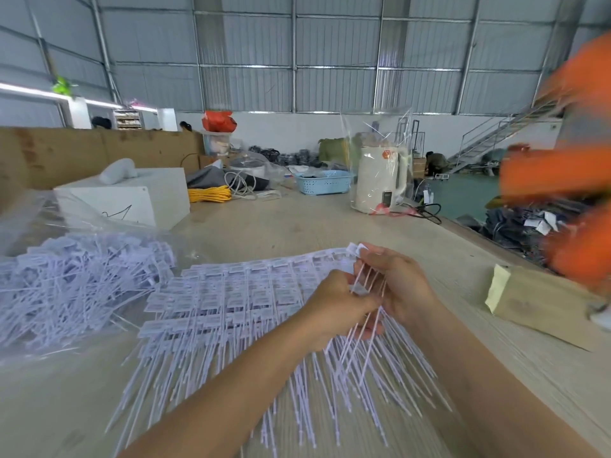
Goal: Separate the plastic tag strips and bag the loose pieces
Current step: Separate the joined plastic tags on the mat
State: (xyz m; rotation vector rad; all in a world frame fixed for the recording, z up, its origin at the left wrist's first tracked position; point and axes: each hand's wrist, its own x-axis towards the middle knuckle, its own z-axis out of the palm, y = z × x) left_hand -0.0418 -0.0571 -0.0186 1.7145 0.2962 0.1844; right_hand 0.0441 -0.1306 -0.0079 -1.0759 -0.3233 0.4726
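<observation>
Both hands, left hand [334,304] and right hand [395,285], pinch thin stems of the tag strips [238,292] spread across the surface [330,223], loose pieces [76,279] heaped at left

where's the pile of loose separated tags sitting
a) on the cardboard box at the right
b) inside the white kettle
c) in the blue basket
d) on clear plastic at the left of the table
d: the loose tags lie heaped on a clear bag at the table's left, beside the joined strips that both hands work on.
</observation>
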